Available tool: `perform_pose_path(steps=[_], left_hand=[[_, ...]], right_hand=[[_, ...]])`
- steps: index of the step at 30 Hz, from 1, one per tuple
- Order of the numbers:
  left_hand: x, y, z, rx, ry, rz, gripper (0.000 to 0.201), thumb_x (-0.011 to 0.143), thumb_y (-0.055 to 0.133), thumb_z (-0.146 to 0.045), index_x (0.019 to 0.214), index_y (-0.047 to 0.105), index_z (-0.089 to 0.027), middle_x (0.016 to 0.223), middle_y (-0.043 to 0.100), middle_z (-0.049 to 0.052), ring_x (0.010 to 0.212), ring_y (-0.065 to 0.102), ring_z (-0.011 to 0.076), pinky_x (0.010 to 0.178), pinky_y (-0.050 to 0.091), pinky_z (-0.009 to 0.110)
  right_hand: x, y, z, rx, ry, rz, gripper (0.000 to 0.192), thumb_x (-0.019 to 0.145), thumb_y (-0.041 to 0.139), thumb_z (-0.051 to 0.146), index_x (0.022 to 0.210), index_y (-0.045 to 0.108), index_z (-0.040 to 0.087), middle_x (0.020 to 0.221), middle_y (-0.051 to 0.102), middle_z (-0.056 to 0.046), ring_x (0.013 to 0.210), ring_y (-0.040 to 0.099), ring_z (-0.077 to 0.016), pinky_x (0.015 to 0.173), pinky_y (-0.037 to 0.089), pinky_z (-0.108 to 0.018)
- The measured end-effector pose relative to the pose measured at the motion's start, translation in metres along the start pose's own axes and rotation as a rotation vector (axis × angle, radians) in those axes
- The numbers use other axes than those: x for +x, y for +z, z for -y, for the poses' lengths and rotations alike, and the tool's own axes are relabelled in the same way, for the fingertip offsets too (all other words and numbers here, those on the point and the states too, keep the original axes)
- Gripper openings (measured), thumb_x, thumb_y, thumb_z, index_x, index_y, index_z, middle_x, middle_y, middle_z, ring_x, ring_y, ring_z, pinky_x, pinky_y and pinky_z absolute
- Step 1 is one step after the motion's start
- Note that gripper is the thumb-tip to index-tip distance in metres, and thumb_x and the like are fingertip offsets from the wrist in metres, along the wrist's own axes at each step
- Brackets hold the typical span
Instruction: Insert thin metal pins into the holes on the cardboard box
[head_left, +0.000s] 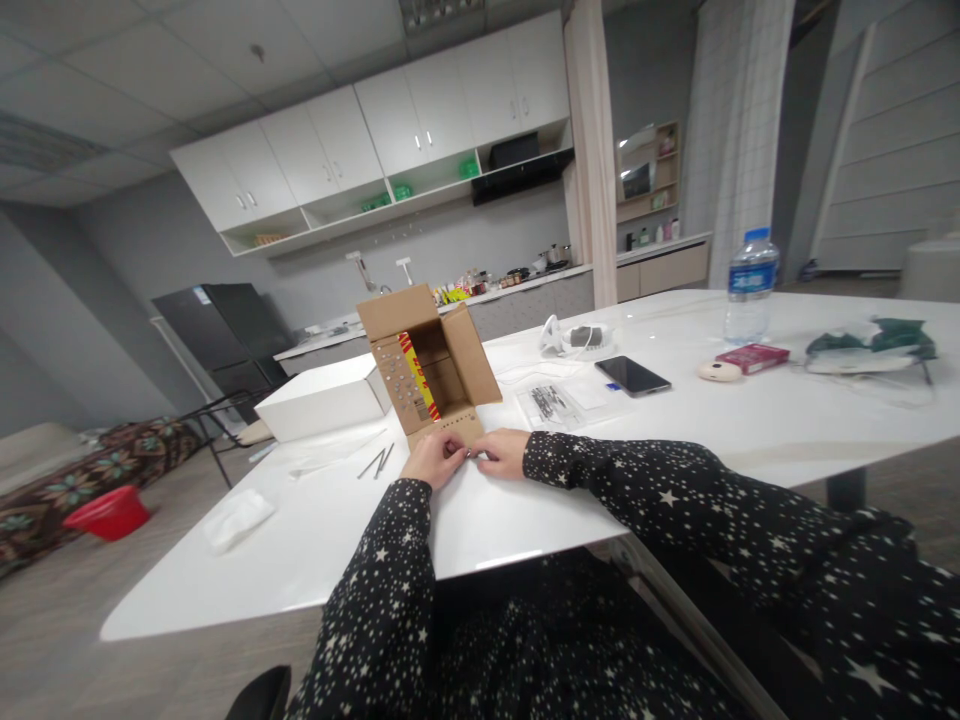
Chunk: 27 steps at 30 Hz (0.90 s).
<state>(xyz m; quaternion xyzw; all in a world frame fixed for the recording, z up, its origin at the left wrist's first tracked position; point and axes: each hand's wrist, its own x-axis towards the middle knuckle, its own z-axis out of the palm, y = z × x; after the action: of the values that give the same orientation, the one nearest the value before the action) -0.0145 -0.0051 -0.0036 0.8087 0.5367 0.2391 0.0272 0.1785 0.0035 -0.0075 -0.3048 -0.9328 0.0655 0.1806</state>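
An open brown cardboard box point(431, 365) lies on its side on the white table point(525, 500), its flaps spread and a red and yellow packet showing inside. My left hand point(433, 458) and my right hand point(501, 452) meet at the box's near flap, fingertips pinched together on something small that I cannot make out. Both sleeves are black with white stars.
A white box point(324, 397) stands left of the cardboard box, thin metal rods point(377, 462) in front of it. A clear bag of small parts point(551, 403), a phone point(632, 375), a water bottle point(751, 286) and a red pack point(751, 356) lie to the right. White tissue point(238, 517) rests near the left edge.
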Motion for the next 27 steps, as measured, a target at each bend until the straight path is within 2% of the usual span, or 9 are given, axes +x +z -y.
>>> perform_pose_path(steps=[7,11,14,21,27], left_hand=[[0.0,-0.001,-0.006,-0.028,-0.058,-0.026,0.022,0.075,0.052,-0.036,0.074,0.063,-0.018,0.07,0.065,0.002,0.063,0.056,0.0141,0.06,0.042,0.026],[0.001,-0.002,-0.008,-0.062,-0.08,-0.081,0.022,0.075,0.052,-0.038,0.076,0.061,-0.017,0.068,0.065,0.002,0.059,0.056,0.0134,0.058,0.043,0.025],[0.0,-0.003,-0.011,-0.104,-0.096,-0.158,0.02,0.076,0.052,-0.037,0.076,0.059,-0.018,0.066,0.063,0.0,0.054,0.053,0.0115,0.055,0.042,0.024],[-0.002,-0.006,-0.014,-0.202,-0.107,-0.363,0.018,0.075,0.053,-0.036,0.079,0.056,-0.019,0.069,0.061,-0.002,0.051,0.048,0.0085,0.053,0.041,0.022],[-0.002,-0.012,-0.018,-0.166,-0.145,-0.479,0.015,0.074,0.052,-0.033,0.081,0.055,-0.02,0.071,0.06,-0.003,0.05,0.045,0.0074,0.054,0.04,0.022]], right_hand=[[0.0,-0.003,0.002,0.015,-0.012,0.03,0.034,0.077,0.049,0.024,0.106,0.067,0.017,0.07,0.068,-0.004,0.064,0.059,-0.0161,0.06,0.04,-0.025],[0.0,-0.003,0.003,0.024,0.0,0.03,0.033,0.077,0.049,0.024,0.105,0.067,0.017,0.07,0.068,-0.003,0.064,0.059,-0.0158,0.06,0.041,-0.024],[-0.001,-0.003,0.003,0.027,0.006,0.013,0.032,0.077,0.051,0.024,0.103,0.068,0.017,0.072,0.068,-0.004,0.065,0.059,-0.0155,0.06,0.04,-0.024],[-0.001,-0.003,0.003,0.022,0.034,0.005,0.033,0.077,0.051,0.026,0.103,0.068,0.017,0.065,0.065,-0.002,0.061,0.057,-0.0146,0.056,0.037,-0.023],[-0.001,-0.002,0.002,0.017,0.021,-0.008,0.032,0.076,0.051,0.024,0.102,0.068,0.016,0.066,0.066,-0.003,0.061,0.057,-0.0148,0.056,0.037,-0.023]])
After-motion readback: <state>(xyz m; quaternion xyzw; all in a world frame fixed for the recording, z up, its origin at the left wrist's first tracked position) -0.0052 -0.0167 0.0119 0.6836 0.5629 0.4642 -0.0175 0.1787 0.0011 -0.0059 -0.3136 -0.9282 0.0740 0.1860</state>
